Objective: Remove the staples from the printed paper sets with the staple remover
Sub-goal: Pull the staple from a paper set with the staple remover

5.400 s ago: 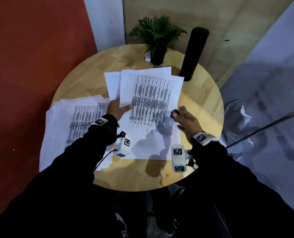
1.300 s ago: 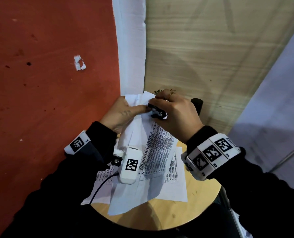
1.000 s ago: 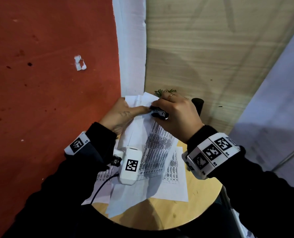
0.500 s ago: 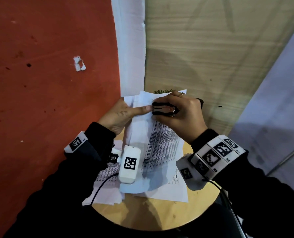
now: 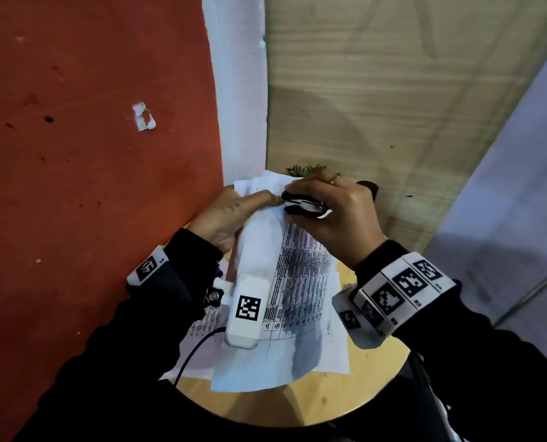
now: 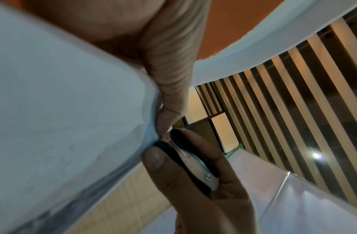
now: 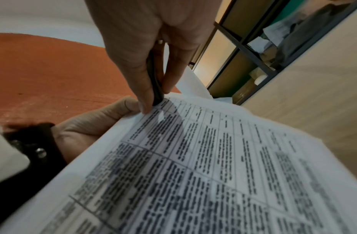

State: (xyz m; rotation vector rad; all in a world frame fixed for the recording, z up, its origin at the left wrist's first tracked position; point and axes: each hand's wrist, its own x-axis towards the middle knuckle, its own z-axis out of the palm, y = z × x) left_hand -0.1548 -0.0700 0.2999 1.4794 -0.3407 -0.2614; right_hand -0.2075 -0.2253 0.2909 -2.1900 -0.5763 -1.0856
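Note:
A stapled paper set (image 5: 294, 275) with a printed table is lifted off the table, top corner raised. My left hand (image 5: 233, 215) pinches that corner, thumb on the front sheet (image 7: 113, 110). My right hand (image 5: 332, 212) grips the black and metal staple remover (image 5: 304, 207), squeezed between thumb and fingers, its tip at the paper's top corner right beside my left thumb (image 6: 169, 101). The left wrist view shows the staple remover (image 6: 191, 164) from the side with its claws against the paper edge (image 6: 149, 137). The staple itself is hidden.
More printed sheets (image 5: 202, 330) lie on the round wooden table (image 5: 345, 400) under the lifted set. A plant (image 5: 304, 170) and a black cylinder (image 5: 369, 186) peek out behind my hands. A red wall (image 5: 90, 154) is close on the left.
Since 5.4 s ago the paper set has been lifted and the remover brought to its corner. In the last second the remover swung level at the corner and both hands rose slightly.

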